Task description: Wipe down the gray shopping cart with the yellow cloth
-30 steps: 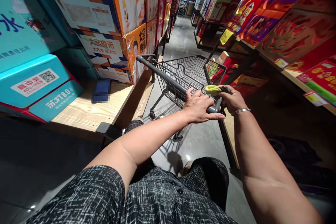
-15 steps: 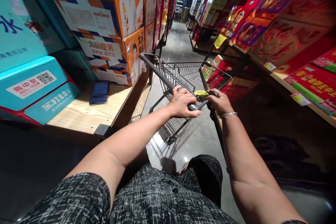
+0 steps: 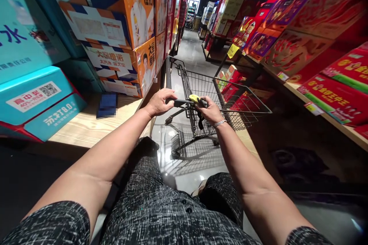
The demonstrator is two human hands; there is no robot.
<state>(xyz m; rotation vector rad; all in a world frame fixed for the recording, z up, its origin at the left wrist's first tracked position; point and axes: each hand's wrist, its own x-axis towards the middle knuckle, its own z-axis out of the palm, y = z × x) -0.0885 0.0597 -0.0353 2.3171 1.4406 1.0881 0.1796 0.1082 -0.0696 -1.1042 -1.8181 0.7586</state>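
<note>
A dark wire shopping cart (image 3: 201, 80) stands at a slant in the aisle ahead of me, its basket pointing to the right. My left hand (image 3: 161, 102) is closed around the end of its grey handle (image 3: 168, 76), near the corner. My right hand (image 3: 210, 110), with a silver bangle at the wrist, is closed on the side bar of the cart's frame. Right at its fingertips is a small yellow-and-black thing (image 3: 194, 98) whose kind I cannot make out. No goods show in the basket.
Left, a wooden shelf (image 3: 86, 122) bears teal cartons (image 3: 43, 103), orange drink cartons (image 3: 145, 61) and a dark blue flat object (image 3: 107, 105). Right, shelving holds red gift boxes (image 3: 330, 97). The grey tiled aisle (image 3: 191, 42) runs ahead between them.
The cart has swung round, its handle now pointing more along the aisle and its basket further right. Both hands have moved left with it, and my left hand sits further from my right.
</note>
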